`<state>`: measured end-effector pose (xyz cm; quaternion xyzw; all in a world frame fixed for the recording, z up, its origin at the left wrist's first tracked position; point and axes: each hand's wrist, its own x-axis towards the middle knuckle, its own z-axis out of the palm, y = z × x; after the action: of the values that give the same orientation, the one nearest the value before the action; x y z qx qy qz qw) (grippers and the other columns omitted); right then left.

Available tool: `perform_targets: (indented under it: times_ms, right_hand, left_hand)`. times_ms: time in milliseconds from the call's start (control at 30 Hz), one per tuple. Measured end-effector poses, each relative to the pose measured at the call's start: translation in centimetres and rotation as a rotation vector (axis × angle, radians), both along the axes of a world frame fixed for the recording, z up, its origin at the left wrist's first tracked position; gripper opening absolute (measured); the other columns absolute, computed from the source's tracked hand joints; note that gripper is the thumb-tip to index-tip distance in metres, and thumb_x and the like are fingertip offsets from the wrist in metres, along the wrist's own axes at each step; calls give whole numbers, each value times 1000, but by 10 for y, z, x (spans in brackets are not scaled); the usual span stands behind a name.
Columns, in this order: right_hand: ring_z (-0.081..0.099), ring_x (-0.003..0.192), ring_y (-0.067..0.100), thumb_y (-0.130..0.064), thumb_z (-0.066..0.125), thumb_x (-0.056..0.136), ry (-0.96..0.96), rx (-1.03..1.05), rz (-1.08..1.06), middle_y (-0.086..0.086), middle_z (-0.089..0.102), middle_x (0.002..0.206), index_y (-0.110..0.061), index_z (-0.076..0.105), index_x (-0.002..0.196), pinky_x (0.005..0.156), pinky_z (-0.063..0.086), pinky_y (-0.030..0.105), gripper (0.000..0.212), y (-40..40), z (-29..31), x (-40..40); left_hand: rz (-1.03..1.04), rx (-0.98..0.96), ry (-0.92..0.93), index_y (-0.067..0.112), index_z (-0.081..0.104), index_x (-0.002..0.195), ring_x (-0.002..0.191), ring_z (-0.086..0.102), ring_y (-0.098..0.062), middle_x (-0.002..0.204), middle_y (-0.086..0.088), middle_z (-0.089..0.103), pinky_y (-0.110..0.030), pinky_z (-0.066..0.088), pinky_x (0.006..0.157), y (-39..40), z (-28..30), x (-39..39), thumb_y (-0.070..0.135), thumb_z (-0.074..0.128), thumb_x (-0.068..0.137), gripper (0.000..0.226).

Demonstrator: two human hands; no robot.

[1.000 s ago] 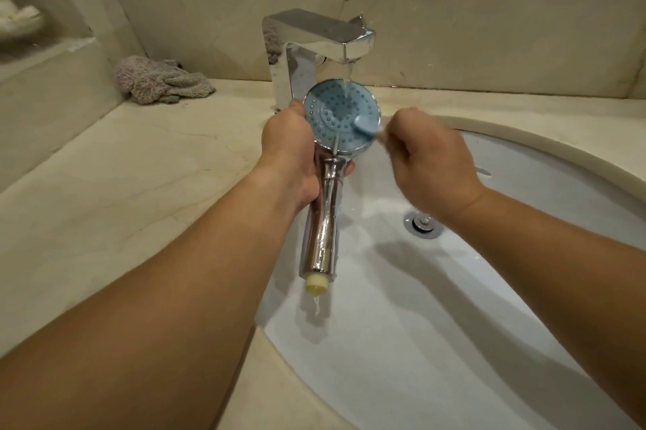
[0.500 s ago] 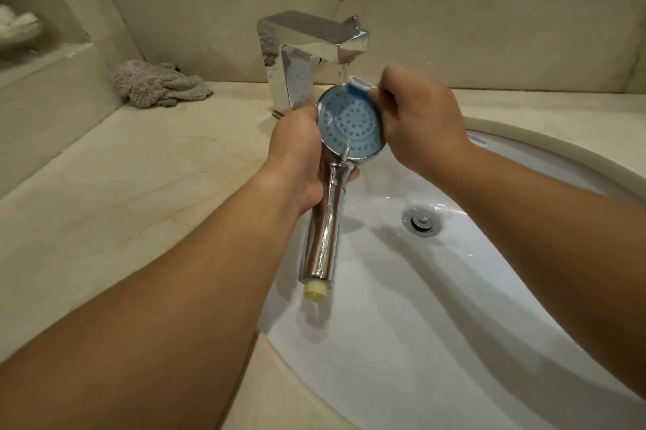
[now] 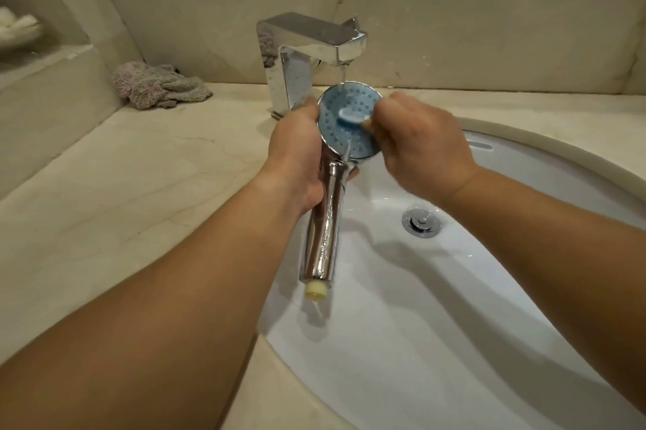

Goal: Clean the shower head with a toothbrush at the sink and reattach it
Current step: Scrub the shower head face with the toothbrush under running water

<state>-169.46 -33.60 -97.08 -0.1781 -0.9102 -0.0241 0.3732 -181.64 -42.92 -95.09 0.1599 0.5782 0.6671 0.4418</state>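
My left hand point(image 3: 297, 153) grips the chrome shower head point(image 3: 323, 230) at the neck, over the left part of the white sink point(image 3: 437, 325). Its round blue face point(image 3: 344, 139) points up toward me, under the water stream from the chrome faucet point(image 3: 307, 48). My right hand point(image 3: 423, 150) holds a toothbrush; the blue-and-white brush head point(image 3: 351, 115) lies across the upper middle of the blue face. The toothbrush handle is hidden inside my fist. A cream plastic fitting point(image 3: 315, 291) caps the handle's lower end.
A crumpled grey-pink cloth point(image 3: 157, 85) lies on the beige marble counter point(image 3: 122, 192) left of the faucet. The drain plug point(image 3: 421, 221) sits in the basin below my right wrist. A raised ledge point(image 3: 42, 80) stands at the far left.
My right hand has come down from the top rim of the blue face, and the brush head now lies across its upper middle. The left hand and shower head have barely shifted.
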Motion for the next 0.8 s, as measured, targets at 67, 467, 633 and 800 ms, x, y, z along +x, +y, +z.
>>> perform_targets:
  times_ms: [67, 467, 633, 800]
  right_hand:
    - [42, 60, 26, -25, 39, 91, 81, -96, -128, 2, 46, 76, -9, 51, 83, 52, 28, 30, 22, 10, 9, -1]
    - [42, 59, 29, -20, 49, 98, 119, -199, -137, 3, 46, 74, -14, 45, 80, 50, 39, 37, 19, 10, -8, 8]
    - [45, 57, 27, -28, 41, 98, 19, -106, 10, 4, 49, 74, -8, 51, 83, 47, 40, 36, 27, -8, -21, 8]
    - [39, 62, 26, -22, 49, 99, 159, -241, -154, 1, 43, 73, -19, 40, 79, 54, 27, 31, 23, 17, -9, 5]
  left_hand:
    - [7, -3, 7, 14, 69, 123, 102, 73, -33, 112, -13, 78, -46, 55, 82, 0, 0, 0, 44, 37, 107, 47]
    - [68, 46, -32, 9, 70, 124, 95, 71, -32, 116, -19, 76, -39, 52, 71, -1, -1, -8, 33, 42, 103, 43]
    - [74, 66, -62, 8, 69, 126, 94, 72, -32, 116, -18, 76, -37, 55, 70, -1, 0, -8, 38, 37, 104, 49]
    - [73, 40, -57, 10, 69, 127, 98, 74, -34, 117, -16, 76, -39, 55, 70, -2, 1, -5, 36, 41, 103, 45]
